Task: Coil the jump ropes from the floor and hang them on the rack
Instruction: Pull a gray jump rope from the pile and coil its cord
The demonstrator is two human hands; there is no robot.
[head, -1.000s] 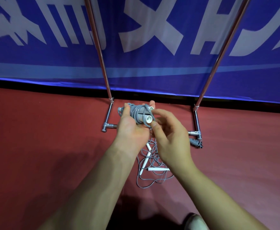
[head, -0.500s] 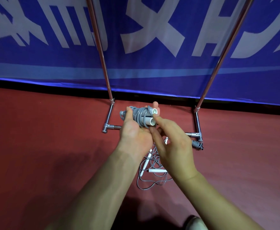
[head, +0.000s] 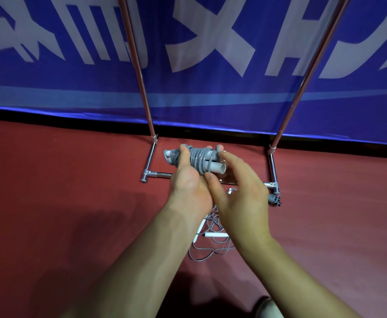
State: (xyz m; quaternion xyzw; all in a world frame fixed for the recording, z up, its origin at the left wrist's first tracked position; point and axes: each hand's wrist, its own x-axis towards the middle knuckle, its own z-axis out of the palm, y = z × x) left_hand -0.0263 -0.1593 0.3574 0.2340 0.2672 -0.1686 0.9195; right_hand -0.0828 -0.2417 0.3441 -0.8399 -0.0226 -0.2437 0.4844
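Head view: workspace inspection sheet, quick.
surface: red floor, shadowed near the person.
job's things: coiled jump rope, grey cord wound round white handles; loose jump rope tangled on the floor below; chrome rack, nothing hung on the visible part.
clutter: small grey coil at the rack's right foot, too small to identify; shoe tip at the bottom edge.
grippers: left hand grips the coiled jump rope; right hand beside its handle end, fingers loose, contact unclear.
cables: nothing seen.
surroundings: blue banner with white lettering behind the rack.
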